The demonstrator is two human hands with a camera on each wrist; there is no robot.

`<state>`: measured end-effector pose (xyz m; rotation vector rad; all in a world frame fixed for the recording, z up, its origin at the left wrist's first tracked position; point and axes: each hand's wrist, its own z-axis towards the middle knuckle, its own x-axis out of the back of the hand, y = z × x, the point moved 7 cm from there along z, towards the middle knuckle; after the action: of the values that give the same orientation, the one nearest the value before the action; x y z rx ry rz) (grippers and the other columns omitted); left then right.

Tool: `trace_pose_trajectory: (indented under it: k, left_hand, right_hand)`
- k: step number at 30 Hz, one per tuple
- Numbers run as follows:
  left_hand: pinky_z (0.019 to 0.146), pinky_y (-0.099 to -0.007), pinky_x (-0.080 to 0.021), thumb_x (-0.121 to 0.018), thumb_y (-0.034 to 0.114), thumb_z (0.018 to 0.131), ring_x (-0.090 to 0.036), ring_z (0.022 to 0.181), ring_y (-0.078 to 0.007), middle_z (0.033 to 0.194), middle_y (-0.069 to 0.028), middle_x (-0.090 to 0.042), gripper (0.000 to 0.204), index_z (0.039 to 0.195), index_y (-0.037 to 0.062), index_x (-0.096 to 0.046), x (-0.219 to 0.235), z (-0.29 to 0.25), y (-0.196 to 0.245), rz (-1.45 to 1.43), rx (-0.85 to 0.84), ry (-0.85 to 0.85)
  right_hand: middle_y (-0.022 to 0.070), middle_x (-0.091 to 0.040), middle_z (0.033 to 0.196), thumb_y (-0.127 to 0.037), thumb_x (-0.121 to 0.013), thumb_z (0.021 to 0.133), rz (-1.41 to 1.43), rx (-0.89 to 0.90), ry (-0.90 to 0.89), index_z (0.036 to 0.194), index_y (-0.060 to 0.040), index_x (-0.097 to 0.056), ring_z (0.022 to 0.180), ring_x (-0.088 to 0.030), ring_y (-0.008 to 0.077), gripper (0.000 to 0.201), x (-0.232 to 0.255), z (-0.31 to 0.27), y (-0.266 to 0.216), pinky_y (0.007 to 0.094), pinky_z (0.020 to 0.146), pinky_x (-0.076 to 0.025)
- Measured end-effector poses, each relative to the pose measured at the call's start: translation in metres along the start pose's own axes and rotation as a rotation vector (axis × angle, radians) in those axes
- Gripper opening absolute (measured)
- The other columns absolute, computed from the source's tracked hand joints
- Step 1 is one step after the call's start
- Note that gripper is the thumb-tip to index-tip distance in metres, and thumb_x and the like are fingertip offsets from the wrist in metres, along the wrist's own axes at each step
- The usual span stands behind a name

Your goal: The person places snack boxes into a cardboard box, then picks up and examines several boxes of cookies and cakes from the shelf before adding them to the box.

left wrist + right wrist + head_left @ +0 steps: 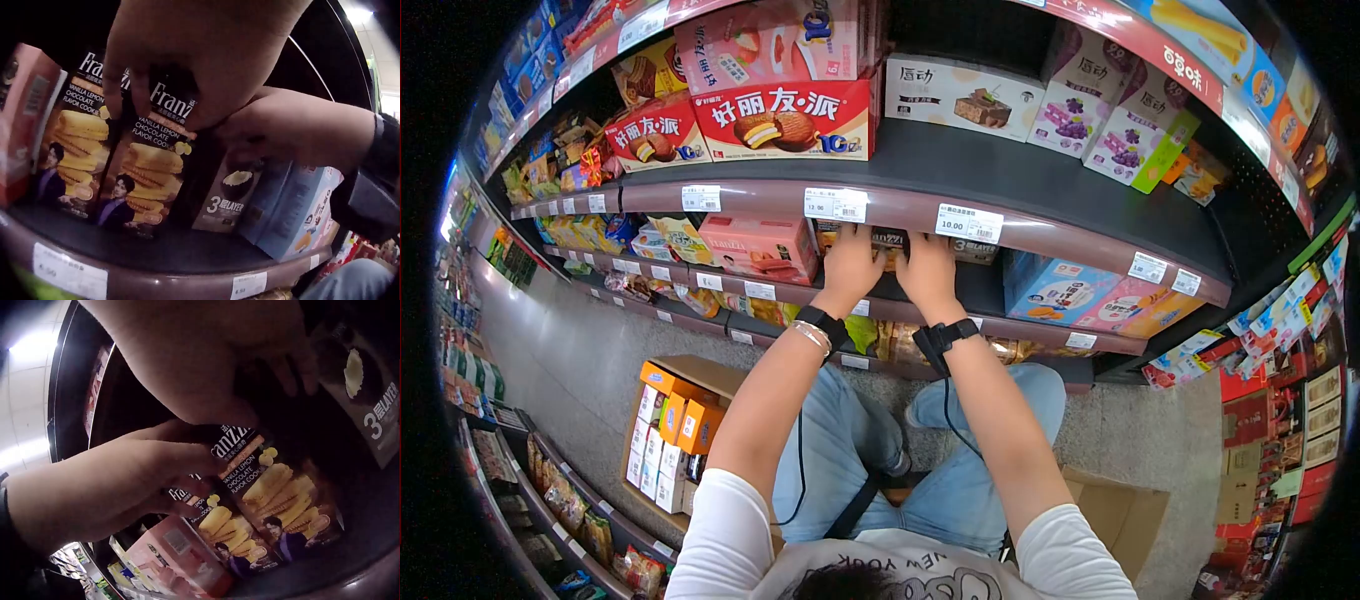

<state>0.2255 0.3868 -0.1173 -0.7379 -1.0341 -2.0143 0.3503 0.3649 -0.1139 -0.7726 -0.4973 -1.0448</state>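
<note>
Two dark Franzzi vanilla lemon chocolate cookie boxes [147, 172] stand upright side by side on the lower shelf. My left hand [850, 268] reaches over their tops; in the left wrist view its fingers [115, 94] come down on both sides of the right-hand cookie box and grip its upper part. My right hand [927, 272] is at that box's right upper edge, thumb close to the top. Its other fingers [290, 375] hang in the dark gap before a brown "3 Layer" box [369, 394]. The shelf edge hides much of the boxes in the head view.
A pink box [760, 247] stands left of the cookie boxes, blue boxes [1055, 285] to the right. The upper shelf's edge [770, 203] overhangs the hands. On the floor, an open carton [730, 378] holds orange and white boxes; another carton [1115, 520] lies at right.
</note>
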Motion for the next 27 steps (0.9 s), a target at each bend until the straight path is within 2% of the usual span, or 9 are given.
trace_pose_trajectory:
  k: [6,9,10,13,14,17,18,21,27]
  left_hand:
    - [0.08,-0.0438,-0.049,-0.071,0.007,0.07,-0.055,0.104,-0.0362,0.122,-0.0184,-0.049,0.058,0.123,0.0046,-0.048,0.017,-0.018,-0.013,-0.245,0.039,0.058]
    - [0.079,-0.0409,-0.049,-0.075,0.009,0.067,-0.057,0.096,-0.0312,0.118,-0.0153,-0.054,0.061,0.122,0.0065,-0.051,0.033,-0.031,-0.012,-0.386,0.128,-0.006]
    - [0.078,-0.0365,-0.048,-0.079,0.01,0.064,-0.057,0.089,-0.027,0.111,-0.0121,-0.059,0.064,0.122,0.0072,-0.053,0.04,-0.037,-0.015,-0.462,0.196,0.025]
    - [0.078,-0.0342,-0.047,-0.079,0.01,0.063,-0.055,0.083,-0.0253,0.11,-0.0099,-0.06,0.068,0.125,0.0086,-0.052,0.07,-0.052,-0.007,-0.336,0.049,0.136]
    - [0.087,-0.0307,-0.043,-0.078,0.009,0.069,-0.054,0.1,-0.019,0.114,-0.0071,-0.059,0.064,0.126,0.0049,-0.05,0.08,-0.059,-0.004,-0.363,0.02,0.121]
    - [0.085,-0.0309,-0.044,-0.075,0.013,0.076,-0.054,0.097,-0.0168,0.109,-0.0071,-0.06,0.057,0.126,0.003,-0.05,0.063,-0.087,-0.03,-0.861,0.19,0.074]
    - [0.089,-0.0287,-0.042,-0.065,0.018,0.088,-0.051,0.103,-0.0114,0.11,-0.0048,-0.058,0.046,0.127,0.0017,-0.048,0.055,-0.101,-0.032,-1.083,0.337,-0.076]
    - [0.09,-0.0266,-0.041,-0.056,0.021,0.094,-0.051,0.102,-0.0102,0.11,-0.0035,-0.056,0.04,0.129,0.0028,-0.046,0.057,-0.137,-0.019,-1.183,0.487,-0.24]
    - [0.093,-0.0309,-0.043,-0.047,0.029,0.098,-0.054,0.106,-0.0147,0.117,-0.0066,-0.056,0.038,0.124,0.0008,-0.047,0.055,-0.171,-0.021,-1.556,0.716,-0.09]
  right_hand:
    - [0.0205,-0.056,0.099,0.002,-0.065,0.071,0.403,-0.064,-0.067,0.108,-0.0056,-0.047,0.093,-0.054,0.042,0.043,0.0,-0.015,-0.01,0.0453,0.079,-0.045]
    - [0.0215,-0.057,0.1,0.001,-0.068,0.07,0.494,-0.117,-0.068,0.11,-0.0052,-0.046,0.093,-0.054,0.043,0.046,0.015,-0.021,-0.012,0.0449,0.079,-0.046]
    - [0.0195,-0.059,0.104,-0.001,-0.071,0.071,0.513,-0.135,-0.087,0.111,-0.0047,-0.046,0.099,-0.058,0.037,0.047,0.023,-0.022,-0.015,0.0419,0.082,-0.047]
    - [0.0211,-0.058,0.108,0.001,-0.07,0.072,0.758,-0.135,-0.114,0.114,-0.0054,-0.045,0.104,-0.058,0.037,0.05,0.04,-0.028,-0.023,0.0411,0.087,-0.048]
    - [0.0188,-0.058,0.114,-0.002,-0.072,0.073,0.881,-0.206,-0.165,0.115,-0.0053,-0.044,0.107,-0.059,0.0294,0.051,0.039,-0.033,-0.022,0.0362,0.09,-0.048]
    - [0.0146,-0.06,0.112,-0.004,-0.073,0.074,1.049,-0.343,-0.238,0.115,-0.0052,-0.045,0.103,-0.06,0.0217,0.05,0.049,-0.049,-0.031,0.0332,0.087,-0.049]
    - [0.0123,-0.06,0.111,-0.005,-0.074,0.075,1.07,-0.396,-0.254,0.116,-0.0046,-0.045,0.098,-0.059,0.0164,0.05,0.054,-0.054,-0.035,0.0302,0.085,-0.049]
    - [0.0117,-0.06,0.111,-0.005,-0.073,0.077,1.209,-0.499,-0.258,0.116,-0.0031,-0.046,0.095,-0.059,0.0148,0.048,0.048,-0.074,-0.035,0.0287,0.082,-0.049]
    - [0.01,-0.061,0.109,-0.008,-0.069,0.083,1.371,-0.645,-0.369,0.119,0.0011,-0.051,0.096,-0.058,0.0136,0.041,0.045,-0.112,-0.056,0.0268,0.084,-0.047]
